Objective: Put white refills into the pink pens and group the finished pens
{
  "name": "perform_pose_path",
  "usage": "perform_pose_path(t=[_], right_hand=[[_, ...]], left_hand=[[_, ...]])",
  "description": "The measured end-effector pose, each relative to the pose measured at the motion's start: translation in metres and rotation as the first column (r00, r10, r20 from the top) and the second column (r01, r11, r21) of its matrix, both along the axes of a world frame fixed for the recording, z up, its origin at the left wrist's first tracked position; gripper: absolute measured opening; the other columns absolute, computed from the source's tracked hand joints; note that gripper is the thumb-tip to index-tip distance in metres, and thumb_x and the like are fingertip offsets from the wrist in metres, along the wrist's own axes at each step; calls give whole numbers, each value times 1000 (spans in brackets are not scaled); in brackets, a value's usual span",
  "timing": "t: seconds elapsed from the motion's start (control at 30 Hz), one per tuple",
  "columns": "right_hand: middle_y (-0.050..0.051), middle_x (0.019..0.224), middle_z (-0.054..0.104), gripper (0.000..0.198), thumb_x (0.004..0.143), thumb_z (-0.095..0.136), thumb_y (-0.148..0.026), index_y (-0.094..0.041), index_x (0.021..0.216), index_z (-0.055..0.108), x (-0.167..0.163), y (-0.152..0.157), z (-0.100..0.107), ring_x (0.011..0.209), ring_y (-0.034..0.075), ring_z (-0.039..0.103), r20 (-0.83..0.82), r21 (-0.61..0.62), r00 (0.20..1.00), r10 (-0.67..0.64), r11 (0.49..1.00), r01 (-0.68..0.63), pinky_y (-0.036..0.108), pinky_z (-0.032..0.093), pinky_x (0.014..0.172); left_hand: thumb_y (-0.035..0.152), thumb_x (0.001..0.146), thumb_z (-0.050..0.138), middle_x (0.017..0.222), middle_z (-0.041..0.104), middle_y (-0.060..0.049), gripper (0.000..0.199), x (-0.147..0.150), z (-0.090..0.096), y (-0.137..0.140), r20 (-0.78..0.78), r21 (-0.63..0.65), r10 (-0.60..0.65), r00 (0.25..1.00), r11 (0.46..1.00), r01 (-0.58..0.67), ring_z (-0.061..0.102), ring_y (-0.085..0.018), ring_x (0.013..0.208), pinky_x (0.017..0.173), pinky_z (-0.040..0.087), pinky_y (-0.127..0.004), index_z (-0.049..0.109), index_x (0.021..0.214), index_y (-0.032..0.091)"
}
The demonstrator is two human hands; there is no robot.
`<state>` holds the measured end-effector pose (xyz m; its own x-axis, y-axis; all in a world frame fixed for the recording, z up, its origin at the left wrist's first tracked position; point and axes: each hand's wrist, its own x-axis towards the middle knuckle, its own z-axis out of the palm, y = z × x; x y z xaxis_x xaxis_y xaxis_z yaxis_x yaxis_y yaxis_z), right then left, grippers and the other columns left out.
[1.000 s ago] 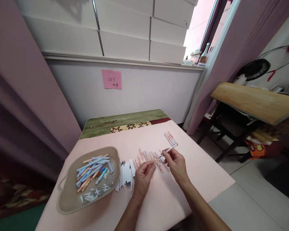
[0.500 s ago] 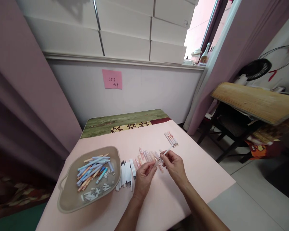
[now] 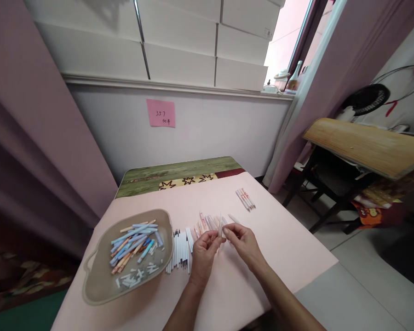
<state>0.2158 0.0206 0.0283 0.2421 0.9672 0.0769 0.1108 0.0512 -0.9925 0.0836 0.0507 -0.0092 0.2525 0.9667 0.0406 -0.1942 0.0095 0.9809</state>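
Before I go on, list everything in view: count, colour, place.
Table: one, pink cover, green far end, centre
Tub: one, beige, table's left
Pen barrels: many, blue, teal, orange, in tub
Small pieces: many, whitish, in tub
Rods: many, white with dark tips, right of tub
Held pen tube: one, pale, above table
Loose pen tubes: several, pinkish, table's middle
Decorated pens: several, white and red, farther right
Sticky note: one, pink, wall
Boxes: several, white, above ledge
Curtains: two, mauve, left and right
Window: one, bright, upper right
Bottle: one, whitish, ledge's right end
Fan: one, black, far right
Wooden table: one, tan, right
Chair: one, black, beneath
Left grip: one, bare, pinching held tube
Right grip: one, bare, beside it, contact unclear
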Motion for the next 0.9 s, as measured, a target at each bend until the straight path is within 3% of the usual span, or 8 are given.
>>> perform_pose_path(t=[0.17,0.3,0.47,0.67,0.9], right_hand=[[4,76,68,27,74,70,-44,-17,79,67,-8,0,-4,75,19,62,-195,-7,980,43,999,-45,29,48,71],[2,70,65,31,76,68,-47,-17,80,62,-2,1,-3,65,15,58,-227,11,972,-66,997,70,26,46,63],[4,71,67,31,73,71,-45,-16,81,65,12,1,-8,64,17,60,-93,-7,994,-53,999,52,26,45,58],[5,82,71,23,77,65,-39,-18,85,71,23,-1,-10,74,19,63,116,-22,990,-81,996,85,26,47,66],[4,82,72,20,78,63,-35,-19,86,71,30,-2,-6,73,19,63,167,-17,984,-67,997,71,26,47,66]], left_hand=[[39,72,70,61,56,3,27,2,-4,0,23,9,-28,999,1000,27,47,-8,54,50,35,-20,63,80,14],[43,78,61,87,65,-3,28,4,-1,1,208,-125,-17,978,991,44,50,-8,57,50,36,-21,55,91,18],[36,77,61,93,64,-5,21,2,-2,3,330,-204,-4,944,976,75,51,-8,60,51,38,-22,55,84,18],[32,71,73,72,57,2,25,-2,-10,11,341,-275,107,934,961,-9,44,-3,52,41,24,-16,63,88,16],[31,72,73,60,53,3,22,-2,-12,13,313,-232,119,942,972,-45,35,-3,48,42,22,-15,68,85,14]])
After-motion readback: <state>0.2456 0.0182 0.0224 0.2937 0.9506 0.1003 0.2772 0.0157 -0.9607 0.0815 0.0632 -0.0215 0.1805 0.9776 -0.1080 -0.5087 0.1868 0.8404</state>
